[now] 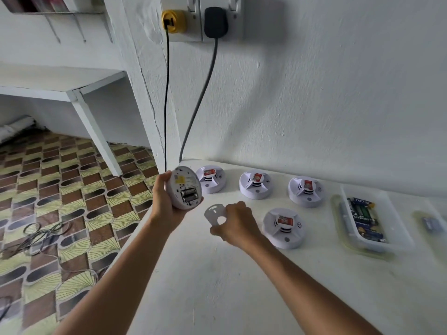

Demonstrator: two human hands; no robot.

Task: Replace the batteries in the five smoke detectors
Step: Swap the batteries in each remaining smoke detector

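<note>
Left hand [164, 201] wraps around a round white plastic detector [185, 188], back facing up, two batteries [189, 194] showing in its bay. Right hand [235, 222] pinches the thin flat cover plate [212, 213] just beside it, above the white countertop [217, 286]; four domed detectors [256, 184] sit farther right.

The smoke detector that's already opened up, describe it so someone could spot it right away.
At the white table's left edge, below the wall sockets, the left hand holds one smoke detector tilted up. Unlike the four lying face-up, it shows its back with two batteries exposed.
</note>
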